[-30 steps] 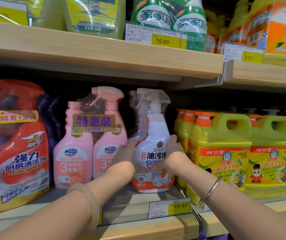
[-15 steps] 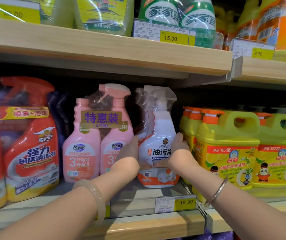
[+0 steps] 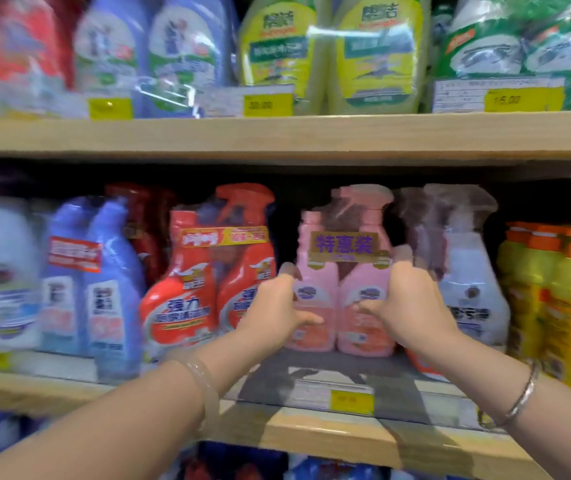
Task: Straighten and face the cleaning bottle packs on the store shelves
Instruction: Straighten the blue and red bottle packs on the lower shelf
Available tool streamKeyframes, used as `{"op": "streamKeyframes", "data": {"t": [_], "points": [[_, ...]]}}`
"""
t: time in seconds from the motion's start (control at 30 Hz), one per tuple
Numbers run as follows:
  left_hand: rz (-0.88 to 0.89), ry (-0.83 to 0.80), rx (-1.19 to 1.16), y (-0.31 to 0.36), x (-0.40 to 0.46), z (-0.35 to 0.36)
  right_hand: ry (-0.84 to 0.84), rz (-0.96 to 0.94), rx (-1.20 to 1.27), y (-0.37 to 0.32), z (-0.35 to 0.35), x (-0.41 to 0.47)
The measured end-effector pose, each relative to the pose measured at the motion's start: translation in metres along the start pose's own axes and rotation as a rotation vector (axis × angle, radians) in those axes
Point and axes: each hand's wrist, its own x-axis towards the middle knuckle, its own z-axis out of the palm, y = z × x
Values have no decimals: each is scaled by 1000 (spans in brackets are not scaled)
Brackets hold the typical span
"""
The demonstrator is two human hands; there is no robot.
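Fingers (image 3: 311,319) of a shopper's left hand (image 3: 277,306) curl around the left edge of a pink twin-pack of spray cleaner (image 3: 342,292), thumb across its front, while the right hand (image 3: 412,303) clamps the opposite edge, its fingers wrapped behind and out of sight. The pack stands upright near the centre of the middle shelf (image 3: 311,434), label facing out, a purple-lettered band across both necks. From the pack, a blue twin-pack (image 3: 97,292) stands well off at 9 o'clock, with a red-orange twin-pack of kitchen spray (image 3: 204,289) just beside the left hand. At 3 o'clock, a white spray bottle in clear wrap (image 3: 467,289) touches the right hand, and yellow jugs with orange caps (image 3: 554,299) follow. A pale bangle (image 3: 204,386) circles the left wrist, a silver bangle (image 3: 523,393) the right. A yellow price tag (image 3: 351,401) sits at 6 o'clock on the shelf edge. Motion blurs the frame.
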Motion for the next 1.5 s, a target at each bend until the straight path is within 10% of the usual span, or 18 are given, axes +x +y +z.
{"op": "streamKeyframes", "data": {"t": [0.47, 0.83, 1.5], "points": [[-21, 396, -24, -92, -23, -124, -205, -99, 253, -103, 50, 10], [-130, 582, 44, -162, -40, -186, -41, -352, 491, -203, 87, -26], [-300, 342, -185, -230, -37, -217, -186, -418, 397, -275, 128, -18]]}}
